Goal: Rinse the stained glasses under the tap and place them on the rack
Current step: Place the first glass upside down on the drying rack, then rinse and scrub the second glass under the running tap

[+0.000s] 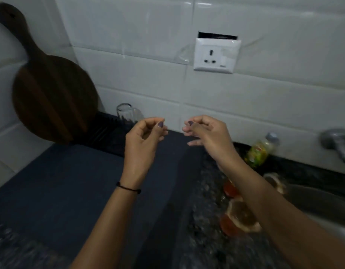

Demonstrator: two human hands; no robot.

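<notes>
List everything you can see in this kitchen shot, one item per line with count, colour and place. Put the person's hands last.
Glass: one, clear, upside down on the rack by the wall.
Rack: one, black, ribbed, at the back of the mat.
Mat: one, dark blue, spread over the counter.
Stained glasses: at least two, orange-red stains, on the speckled counter beside the sink.
Sink: one, steel, lower right.
Tap: one, chrome, far right.
Bottle: one, yellow-green, grey cap, against the wall.
Wooden board: one, dark brown, leaning on the tiles.
Socket: one, white, on the wall.
Left hand: fingers loosely curled, empty.
Right hand: the same.
</notes>
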